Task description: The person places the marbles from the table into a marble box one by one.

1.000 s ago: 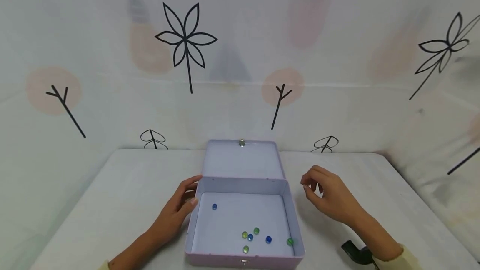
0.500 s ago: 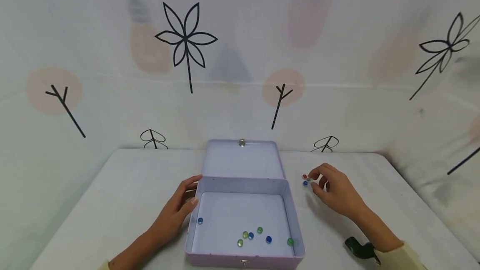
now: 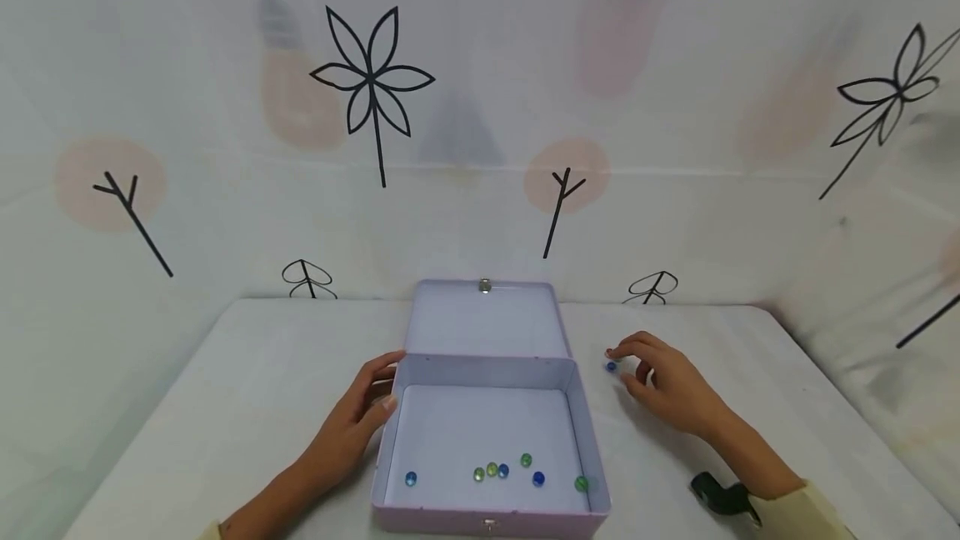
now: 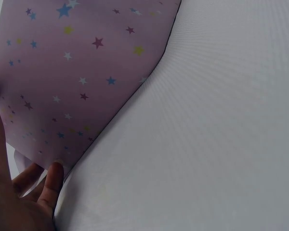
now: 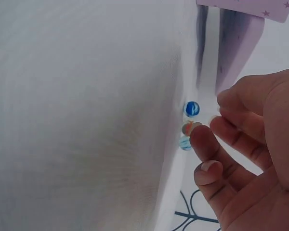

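Observation:
A lilac tin box (image 3: pixel 487 519), star-patterned outside, stands with its lid (image 3: pixel 486 319) raised. Several blue and green glass marbles (image 3: pixel 538 479) lie on its floor. My left hand (image 3: pixel 348 419) holds the box's left side, the thumb at the rim and the fingers against the outer wall (image 4: pixel 82 62) near the back corner. To the right of the box, my right hand (image 3: pixel 671 386) reaches over a few marbles on the table, its fingers bent and spread. A blue marble (image 5: pixel 192 109) lies apart from the fingers; the index fingertip partly covers an orange one (image 5: pixel 187 127) beside a pale blue one (image 5: pixel 185 143).
A dark green curved object (image 3: pixel 720 496) shows by the right wrist, partly behind the sleeve (image 3: pixel 802 515). The white-covered table (image 3: pixel 262 390) ends at a pale cloth backdrop (image 3: pixel 465 223) with line-drawn flowers.
My right hand first drew back, uncovering marbles on the table, then stretched its index finger over them. A blue marble rolled forward in the box; green ones shifted slightly. My left hand stayed put.

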Demonstrator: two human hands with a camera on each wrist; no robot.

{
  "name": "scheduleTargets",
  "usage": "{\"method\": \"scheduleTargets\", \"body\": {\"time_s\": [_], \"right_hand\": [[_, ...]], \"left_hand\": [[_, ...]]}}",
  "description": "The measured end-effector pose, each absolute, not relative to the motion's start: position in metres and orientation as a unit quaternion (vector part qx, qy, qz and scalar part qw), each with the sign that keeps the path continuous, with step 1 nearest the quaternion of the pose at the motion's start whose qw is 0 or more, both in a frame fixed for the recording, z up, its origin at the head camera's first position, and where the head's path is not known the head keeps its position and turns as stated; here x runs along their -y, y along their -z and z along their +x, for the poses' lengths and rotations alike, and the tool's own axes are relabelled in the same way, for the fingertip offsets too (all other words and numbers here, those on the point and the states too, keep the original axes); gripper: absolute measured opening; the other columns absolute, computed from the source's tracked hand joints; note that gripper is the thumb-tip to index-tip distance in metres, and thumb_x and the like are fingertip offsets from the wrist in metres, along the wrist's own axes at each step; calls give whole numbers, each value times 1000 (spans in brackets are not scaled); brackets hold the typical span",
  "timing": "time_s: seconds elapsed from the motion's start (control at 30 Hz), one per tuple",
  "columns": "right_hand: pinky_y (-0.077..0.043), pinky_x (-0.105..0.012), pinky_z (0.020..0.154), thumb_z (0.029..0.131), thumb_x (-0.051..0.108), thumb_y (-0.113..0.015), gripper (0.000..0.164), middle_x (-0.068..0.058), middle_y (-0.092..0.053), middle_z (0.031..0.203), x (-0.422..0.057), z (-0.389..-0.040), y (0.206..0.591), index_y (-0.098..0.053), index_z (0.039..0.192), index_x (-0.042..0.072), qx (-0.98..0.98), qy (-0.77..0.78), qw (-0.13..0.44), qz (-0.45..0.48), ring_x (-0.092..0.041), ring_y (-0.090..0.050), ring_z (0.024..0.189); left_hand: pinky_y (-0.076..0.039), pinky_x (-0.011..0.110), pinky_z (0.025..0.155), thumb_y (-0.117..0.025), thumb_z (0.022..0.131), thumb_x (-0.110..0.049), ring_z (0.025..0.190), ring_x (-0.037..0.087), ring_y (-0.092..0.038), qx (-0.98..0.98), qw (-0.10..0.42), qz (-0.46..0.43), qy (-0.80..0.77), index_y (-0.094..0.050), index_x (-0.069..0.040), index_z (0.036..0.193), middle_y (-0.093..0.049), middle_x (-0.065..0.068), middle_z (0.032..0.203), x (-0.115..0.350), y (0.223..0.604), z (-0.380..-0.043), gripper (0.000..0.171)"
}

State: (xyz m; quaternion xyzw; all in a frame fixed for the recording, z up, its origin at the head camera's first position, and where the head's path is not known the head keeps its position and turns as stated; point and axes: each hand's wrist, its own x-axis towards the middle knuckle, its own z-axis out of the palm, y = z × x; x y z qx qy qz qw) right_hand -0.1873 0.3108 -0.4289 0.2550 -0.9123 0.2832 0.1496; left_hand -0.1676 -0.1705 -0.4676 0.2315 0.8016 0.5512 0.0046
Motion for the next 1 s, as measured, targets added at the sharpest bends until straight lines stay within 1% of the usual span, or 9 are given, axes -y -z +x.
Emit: {"method": "scheduleTargets", "body": {"time_s": [0.13,0.27,0.4,0.57,0.8,1.0], "right_hand": [[-47,-22,60,85,-13,-74,41,-4,-69,117,-311,-188,430,-74,120,7,913,-283,141,258,-2,-56,78],[-47,-22,60,86,-12,-74,40,-4,-69,120,-310,-188,432,-73,121,7,913,-284,125,265,-1,-56,79],[-47,-22,59,86,-12,-74,40,-3,-69,121,-309,-186,432,-73,122,7,915,-281,121,264,0,-55,79],[-47,-22,60,87,-11,-74,39,-5,-69,121,-310,-187,433,-73,123,5,919,-272,114,262,0,-54,80],[-48,-22,64,88,-8,-74,30,-3,-68,119,-311,-190,436,-74,114,7,926,-262,99,251,-2,-54,79],[-49,-23,66,88,-9,-75,29,1,-68,111,-309,-189,436,-74,110,10,926,-268,87,251,-3,-54,80]], "left_hand": [[-47,25,107,-50,113,-24,141,35,-55,-802,4,234,-549,-34,-34,164,-49,8,154,171,466,-169,54],[-48,26,107,-50,113,-22,140,35,-56,-803,0,236,-547,-35,-33,163,-50,8,153,172,467,-169,54],[-48,27,107,-50,113,-22,140,34,-56,-801,-3,242,-547,-34,-31,164,-50,8,153,172,469,-169,54],[-48,27,108,-49,113,-22,140,34,-56,-801,-4,241,-548,-34,-31,164,-50,8,153,172,470,-168,54],[-48,27,108,-50,113,-22,141,35,-55,-798,-2,243,-552,-34,-32,164,-49,9,154,172,470,-168,54],[-48,27,108,-50,113,-21,140,36,-55,-796,-2,245,-553,-34,-32,164,-50,9,153,173,468,-168,54]]}}
